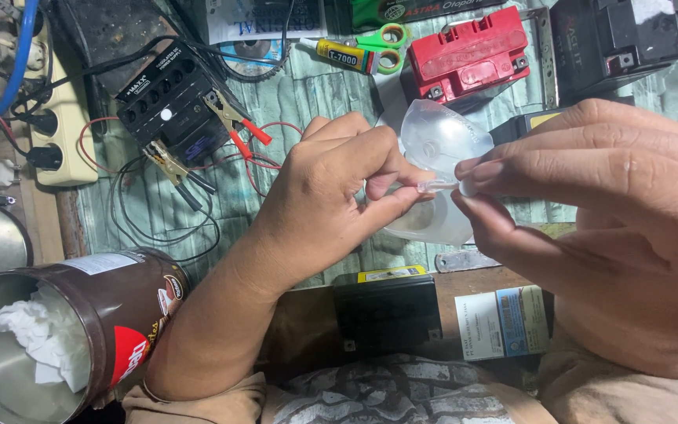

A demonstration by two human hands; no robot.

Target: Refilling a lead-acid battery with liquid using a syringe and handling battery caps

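A: List the bench contents, starting at the left edge.

B: Lower left: a brown tin (80,330), open end toward the camera, crumpled white paper (37,334) inside. Above it: a cream power strip (56,129). Right of that: a black battery (173,98) with clamps (233,126) on its terminals, red and black wires (158,204) looped over the green table cover (315,90).

A: State of the left hand?

B: The left hand (327,200) is curled, thumb and forefinger pinched on the left end of a small clear tube (435,186).

A: Orientation of the tube?

B: Its long axis runs nearly level, left to right across the view. One end points at the left hand, the other at the right. It sits at the centre of the view, raised above the bench, between the two hands.

A: What is behind it?

B: A clear plastic shell (441,137), just behind the tube and touching the fingers. Whether it is joined to the tube cannot be determined.

A: State of the right hand?

B: The right hand (614,228) is closed on the right end of the tube, fingertips pinched. The two hands are almost touching.

A: Remaining items?

B: Top centre: a glue tube (343,55) and green scissors (382,43). Right of these: a red battery (468,55), then a black box (614,39). Near edge, centre: a second black battery (386,310) with a labelled card (504,322) beside it.
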